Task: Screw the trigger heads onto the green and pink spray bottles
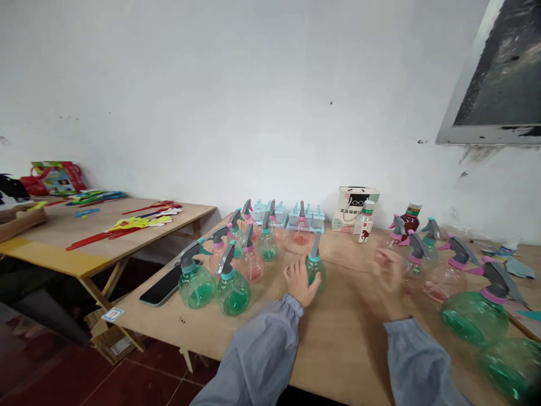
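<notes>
A green bottle (318,270) with a grey spray trigger and blue collar stands upright on the wooden table (338,344). The left hand (300,280) is cupped against the green bottle's left side, its fingers curled round and its thumb across the front, holding it. The right hand (391,273), blurred, hovers to the right of the green bottle with its fingers loosely bent; whether it touches the pink bottle (382,256) behind it, I cannot tell.

Just behind the green bottle and a little left is another pink bottle (301,230). To its left stands a cluster of pink and green spray bottles (252,265), with a phone (163,286) farther left. To its right is a second group of spray bottles (446,282).

Behind the green bottle, to the right, are a paper bag (345,214) and a small white bottle (365,228). Well left of it, another person's hand (25,221) is over a second table (99,225).
</notes>
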Action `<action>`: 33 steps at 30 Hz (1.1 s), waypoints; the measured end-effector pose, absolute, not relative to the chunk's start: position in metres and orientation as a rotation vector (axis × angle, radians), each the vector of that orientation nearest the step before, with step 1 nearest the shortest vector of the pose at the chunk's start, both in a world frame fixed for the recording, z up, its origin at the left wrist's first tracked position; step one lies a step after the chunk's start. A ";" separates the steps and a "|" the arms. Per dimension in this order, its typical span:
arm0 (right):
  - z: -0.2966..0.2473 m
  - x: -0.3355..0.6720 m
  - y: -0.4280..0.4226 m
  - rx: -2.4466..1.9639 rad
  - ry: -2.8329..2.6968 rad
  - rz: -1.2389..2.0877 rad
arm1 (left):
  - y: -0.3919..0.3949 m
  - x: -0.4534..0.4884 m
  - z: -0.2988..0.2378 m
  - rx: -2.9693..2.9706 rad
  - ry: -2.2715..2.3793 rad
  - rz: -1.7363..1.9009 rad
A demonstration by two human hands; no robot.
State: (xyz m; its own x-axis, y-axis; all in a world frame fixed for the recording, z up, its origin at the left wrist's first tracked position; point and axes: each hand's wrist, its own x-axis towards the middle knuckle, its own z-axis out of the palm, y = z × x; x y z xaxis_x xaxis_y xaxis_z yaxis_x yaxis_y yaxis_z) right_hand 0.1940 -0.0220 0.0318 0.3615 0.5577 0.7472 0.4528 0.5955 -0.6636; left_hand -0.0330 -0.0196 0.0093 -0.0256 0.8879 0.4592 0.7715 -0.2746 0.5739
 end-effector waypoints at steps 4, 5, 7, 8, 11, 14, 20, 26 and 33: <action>0.028 0.143 -0.016 -0.902 -1.439 0.445 | -0.042 -0.018 0.004 2.289 1.573 1.150; 0.027 0.138 -0.015 -0.896 -1.430 0.520 | -0.044 -0.017 0.003 2.346 1.482 1.140; 0.026 0.137 -0.016 -0.924 -1.386 0.595 | -0.039 -0.018 0.007 2.379 1.368 1.175; 0.026 0.140 -0.017 -0.948 -1.359 0.606 | -0.030 -0.020 0.013 2.338 1.386 1.237; 0.028 0.150 -0.019 -0.985 -1.300 0.609 | 0.016 -0.027 0.040 2.036 1.687 1.418; 0.030 0.154 -0.020 -0.951 -1.295 0.624 | 0.076 -0.032 0.071 1.932 1.842 1.088; 0.030 0.150 -0.025 -0.904 -1.253 0.724 | 0.137 -0.029 0.095 2.019 1.839 0.977; 0.036 0.155 -0.026 -0.915 -1.195 0.743 | 0.103 -0.029 0.076 2.143 1.865 1.037; 0.044 0.150 -0.032 -0.820 -1.100 1.125 | 0.015 -0.056 0.039 2.475 1.978 1.102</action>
State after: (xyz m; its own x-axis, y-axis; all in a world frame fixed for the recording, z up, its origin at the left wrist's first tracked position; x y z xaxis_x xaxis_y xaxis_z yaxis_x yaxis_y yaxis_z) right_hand 0.1504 -0.0321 0.0441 0.0548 0.9654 0.2549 -0.2766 0.2600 -0.9251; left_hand -0.0556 0.0148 0.0385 0.0990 0.7909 0.6039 0.9297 -0.2899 0.2272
